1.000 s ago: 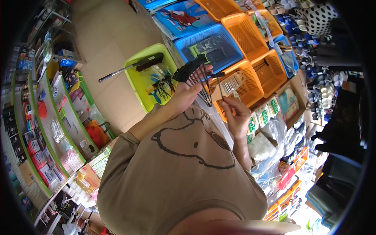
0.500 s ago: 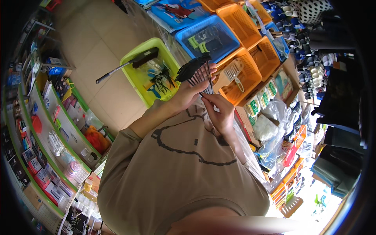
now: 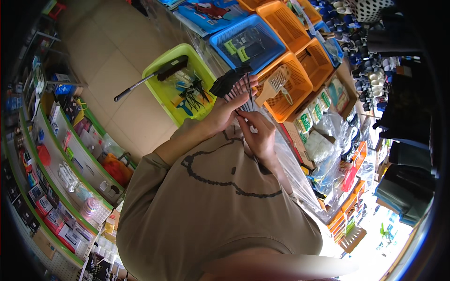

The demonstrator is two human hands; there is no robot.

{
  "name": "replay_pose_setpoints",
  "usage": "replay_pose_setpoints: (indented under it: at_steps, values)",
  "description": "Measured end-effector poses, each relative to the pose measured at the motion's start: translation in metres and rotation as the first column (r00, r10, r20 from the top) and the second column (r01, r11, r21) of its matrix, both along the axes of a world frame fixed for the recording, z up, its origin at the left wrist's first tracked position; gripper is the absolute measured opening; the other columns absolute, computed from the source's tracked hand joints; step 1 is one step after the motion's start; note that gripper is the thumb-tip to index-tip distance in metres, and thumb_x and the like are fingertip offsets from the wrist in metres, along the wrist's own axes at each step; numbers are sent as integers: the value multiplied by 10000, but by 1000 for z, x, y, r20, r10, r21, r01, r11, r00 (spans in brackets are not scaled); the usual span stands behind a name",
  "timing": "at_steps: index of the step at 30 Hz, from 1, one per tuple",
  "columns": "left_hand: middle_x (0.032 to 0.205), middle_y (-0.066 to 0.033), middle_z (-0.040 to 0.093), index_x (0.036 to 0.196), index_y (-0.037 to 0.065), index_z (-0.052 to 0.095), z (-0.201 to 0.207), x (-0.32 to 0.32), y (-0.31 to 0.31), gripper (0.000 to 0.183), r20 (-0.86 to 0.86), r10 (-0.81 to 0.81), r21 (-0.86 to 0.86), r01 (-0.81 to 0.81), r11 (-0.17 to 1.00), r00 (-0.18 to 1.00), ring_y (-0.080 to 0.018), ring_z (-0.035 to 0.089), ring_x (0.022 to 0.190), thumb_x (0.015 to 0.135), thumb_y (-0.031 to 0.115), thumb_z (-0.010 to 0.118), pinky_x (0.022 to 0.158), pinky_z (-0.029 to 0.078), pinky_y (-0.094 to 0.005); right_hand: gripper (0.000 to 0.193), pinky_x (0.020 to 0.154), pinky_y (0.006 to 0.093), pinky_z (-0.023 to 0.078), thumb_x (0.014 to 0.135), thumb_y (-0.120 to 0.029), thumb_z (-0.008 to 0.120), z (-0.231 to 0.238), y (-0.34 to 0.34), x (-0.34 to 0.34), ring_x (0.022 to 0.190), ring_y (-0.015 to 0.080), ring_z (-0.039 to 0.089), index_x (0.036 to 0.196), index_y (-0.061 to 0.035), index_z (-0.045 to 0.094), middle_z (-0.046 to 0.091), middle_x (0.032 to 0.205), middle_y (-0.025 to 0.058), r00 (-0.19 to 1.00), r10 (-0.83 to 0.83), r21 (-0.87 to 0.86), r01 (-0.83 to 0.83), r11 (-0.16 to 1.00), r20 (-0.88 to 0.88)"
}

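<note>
A bundle of thin black rods with thick black heads [image 3: 228, 83] lies across my left hand [image 3: 224, 111]. The fingers stretch out behind the rods and the thumb lies over them, keeping the bundle in place. What kind of article these are I cannot make out. My right hand [image 3: 259, 133] is closed in a pinch at the lower ends of the rods, close to the left palm. One rod stands apart from the others, running down to the right fingertips. Below and left of the bundle is a yellow-green basin [image 3: 157, 92], holding thin black pieces [image 3: 192, 93] and a dark-bristled brush [image 3: 173, 67].
A blue basket [image 3: 220, 52] and several orange baskets [image 3: 307, 83] stand beyond my hands; a slotted spatula [image 3: 277, 83] lies in one. Wrapped packs [image 3: 315, 112] lie to the right. Shelves of goods [image 3: 61, 173] line the left, beside a tiled floor [image 3: 101, 70].
My right hand has shifted slightly left and keeps its pinch at the rod ends. The bundle stays in my left hand, almost unmoved. The surroundings shift a little with the view.
</note>
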State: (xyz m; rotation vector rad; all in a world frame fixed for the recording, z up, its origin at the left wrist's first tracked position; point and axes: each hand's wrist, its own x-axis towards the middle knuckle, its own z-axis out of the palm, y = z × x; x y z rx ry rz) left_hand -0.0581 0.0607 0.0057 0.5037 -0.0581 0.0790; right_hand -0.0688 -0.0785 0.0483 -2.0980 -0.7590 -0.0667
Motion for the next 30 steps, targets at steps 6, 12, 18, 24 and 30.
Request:
replay_pose_setpoints:
  at_steps: [6,12,18,24,30]
  values:
    - [1443,-142,441,1450,22,337,-2,4,-1,574,-54,-27,136,34,990,998,-252,401,1362,992,313,524,1138,337,-424,156,558,296,513,809,10,723,1,-2,1,621,201,641,959,0,681,657,873,109,1000,-25,-13,25,1000,-4]
    - [1423,-146,458,1438,24,352,0,11,-10,530,-62,-33,120,40,992,998,-252,422,1344,1002,289,497,1136,334,-420,144,553,294,515,806,0,728,0,-11,10,613,195,645,943,8,683,655,884,113,998,-60,-4,60,998,-7]
    - [1434,-144,444,1439,28,348,0,24,-22,513,-79,-51,125,61,990,996,-246,408,1354,1009,278,477,1145,318,-420,133,545,294,511,809,-3,726,-8,-26,25,606,189,641,935,9,684,657,862,112,998,-36,7,37,999,-44]
    - [1485,-159,390,1460,6,307,-7,40,-38,538,-80,-45,140,56,989,996,-254,363,1391,1024,306,404,1169,277,-433,130,539,298,502,800,-20,737,-10,-40,45,596,191,630,915,7,682,653,838,106,999,-41,51,43,998,-36]
    - [1498,-165,365,1477,-4,270,-5,60,-49,566,-98,-8,149,23,989,995,-264,350,1396,1024,318,379,1176,256,-452,135,531,308,488,791,-53,744,-13,-60,71,580,195,608,896,0,678,644,820,93,999,2,67,1,998,-46]
